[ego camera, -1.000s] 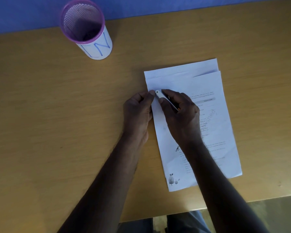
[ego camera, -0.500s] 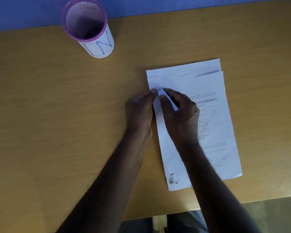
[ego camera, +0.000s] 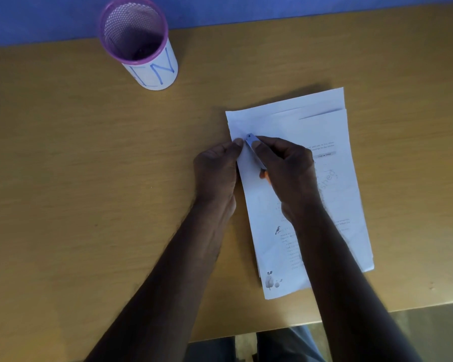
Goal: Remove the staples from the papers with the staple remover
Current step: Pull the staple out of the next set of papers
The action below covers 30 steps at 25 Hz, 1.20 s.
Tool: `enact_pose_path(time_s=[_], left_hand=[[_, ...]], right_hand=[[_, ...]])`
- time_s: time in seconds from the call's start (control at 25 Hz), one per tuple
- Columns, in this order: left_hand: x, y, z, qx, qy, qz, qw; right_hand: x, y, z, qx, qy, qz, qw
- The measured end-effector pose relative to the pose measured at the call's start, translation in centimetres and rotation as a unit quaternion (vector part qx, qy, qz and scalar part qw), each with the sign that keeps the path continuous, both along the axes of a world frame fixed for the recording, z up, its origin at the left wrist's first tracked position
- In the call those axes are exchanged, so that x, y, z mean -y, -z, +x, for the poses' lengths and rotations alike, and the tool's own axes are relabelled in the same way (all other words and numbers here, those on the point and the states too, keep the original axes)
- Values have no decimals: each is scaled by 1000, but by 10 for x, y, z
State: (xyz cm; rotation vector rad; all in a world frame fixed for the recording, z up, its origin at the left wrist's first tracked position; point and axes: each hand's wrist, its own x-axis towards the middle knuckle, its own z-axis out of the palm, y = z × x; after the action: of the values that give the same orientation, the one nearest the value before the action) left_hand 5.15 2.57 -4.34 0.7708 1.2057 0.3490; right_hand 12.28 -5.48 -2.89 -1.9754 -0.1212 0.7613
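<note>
A stack of white printed papers [ego camera: 322,131] lies on the wooden table, right of centre. My right hand [ego camera: 285,171] is closed around a slim silver staple remover [ego camera: 254,148] whose tip rests on the top sheet near its upper left corner. My left hand [ego camera: 216,171] lies at the papers' left edge, fingers curled, with its fingertips pressing the sheet beside the tool's tip. No staple is visible; the spot is too small and partly hidden by my fingers.
A purple mesh cup [ego camera: 139,45] with a white label marked in blue stands at the back left of the table [ego camera: 76,165]. A blue wall runs behind the table. The table's near edge lies just below the papers.
The tool's tip and both hands have crept slightly toward the top of the sheet. The grip is unchanged.
</note>
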Motion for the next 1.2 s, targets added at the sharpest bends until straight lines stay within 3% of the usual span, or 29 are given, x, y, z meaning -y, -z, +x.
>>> enact_pose_path(time_s=[0.24,0.56,0.76,0.92,1.2], left_hand=[[1,1,1,2,-4,14,1000],[2,4,4,-20,-30,30,999],[2,8,3,-14,-30,17,999],[2,4,2,-2,-15,13,1000],[0,-2,1,-15,0,-11,1000]], right_hand=[[-4,-2,-1,-6,24,5,1000],[-6,5,-24,151,15,-33,988],[-4,8,-27,239,-33,-62,968],[6,4,-12,262,-102,-60,958],[-3,8,-7,321,-137,-124,929]])
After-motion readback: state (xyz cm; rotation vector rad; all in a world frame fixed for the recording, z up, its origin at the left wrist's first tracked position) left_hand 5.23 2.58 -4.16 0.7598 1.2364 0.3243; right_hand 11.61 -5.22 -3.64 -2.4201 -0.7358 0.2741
